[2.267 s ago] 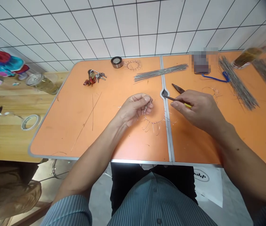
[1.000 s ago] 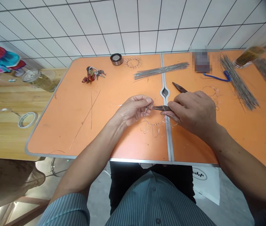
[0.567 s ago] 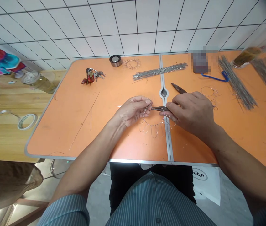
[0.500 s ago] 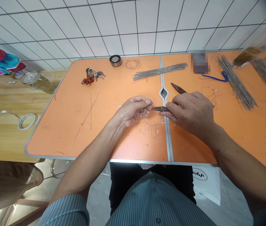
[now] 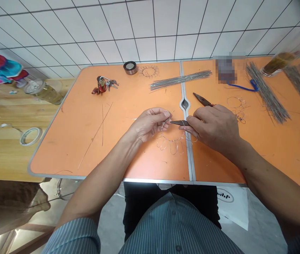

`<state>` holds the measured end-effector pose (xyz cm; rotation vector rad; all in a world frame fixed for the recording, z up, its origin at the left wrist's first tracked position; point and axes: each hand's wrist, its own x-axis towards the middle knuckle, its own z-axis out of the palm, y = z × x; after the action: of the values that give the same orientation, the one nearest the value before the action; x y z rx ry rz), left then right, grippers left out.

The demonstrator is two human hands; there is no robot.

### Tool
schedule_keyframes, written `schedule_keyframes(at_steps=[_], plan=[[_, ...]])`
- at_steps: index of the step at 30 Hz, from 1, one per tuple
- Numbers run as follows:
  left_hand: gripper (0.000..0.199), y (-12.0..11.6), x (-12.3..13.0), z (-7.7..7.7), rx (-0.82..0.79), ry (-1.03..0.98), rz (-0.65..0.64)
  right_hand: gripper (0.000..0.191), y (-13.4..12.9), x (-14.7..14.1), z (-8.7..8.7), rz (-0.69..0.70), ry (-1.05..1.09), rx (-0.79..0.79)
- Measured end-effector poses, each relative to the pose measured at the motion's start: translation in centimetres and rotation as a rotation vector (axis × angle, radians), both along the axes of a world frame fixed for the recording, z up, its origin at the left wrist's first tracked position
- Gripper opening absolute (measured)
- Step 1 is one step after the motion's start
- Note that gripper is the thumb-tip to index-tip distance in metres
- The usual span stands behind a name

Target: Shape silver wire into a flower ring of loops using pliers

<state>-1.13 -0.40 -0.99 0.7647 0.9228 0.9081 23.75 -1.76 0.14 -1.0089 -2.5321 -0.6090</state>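
Note:
A thin wire ring with looped petals lies on the orange table near its middle seam. My left hand pinches the ring's upper left part between thumb and fingers. My right hand grips dark pliers whose tip points left and meets the wire right beside my left fingertips. A second pair of pliers lies just beyond my right hand.
A bundle of straight wires, a tape roll, another wire ring and keys lie at the back. More wire bundles and a finished ring sit right. A wooden bench with tape stands left.
My right hand brought the pliers from the seam leftwards to the wire ring at my left fingertips and has held there for the last second. My left hand stayed put.

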Motion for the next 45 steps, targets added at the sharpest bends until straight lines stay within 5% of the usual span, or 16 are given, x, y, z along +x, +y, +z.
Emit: schedule_keyframes(at_steps=[7, 26, 45], plan=[[0.025, -0.1, 0.1, -0.4, 0.092, 0.052, 0.053, 0.053, 0.1, 0.0, -0.9, 0.018, -0.055, 0.077], [0.025, -0.4, -0.2, -0.2, 0.242, 0.155, 0.050, 0.052, 0.7, 0.0, -1.8, 0.014, 0.097, -0.105], [0.029, 0.0, -0.4, -0.4, 0.177, 0.040, 0.023, 0.048, 0.6, 0.1, -1.3, 0.057, -0.022, 0.204]])
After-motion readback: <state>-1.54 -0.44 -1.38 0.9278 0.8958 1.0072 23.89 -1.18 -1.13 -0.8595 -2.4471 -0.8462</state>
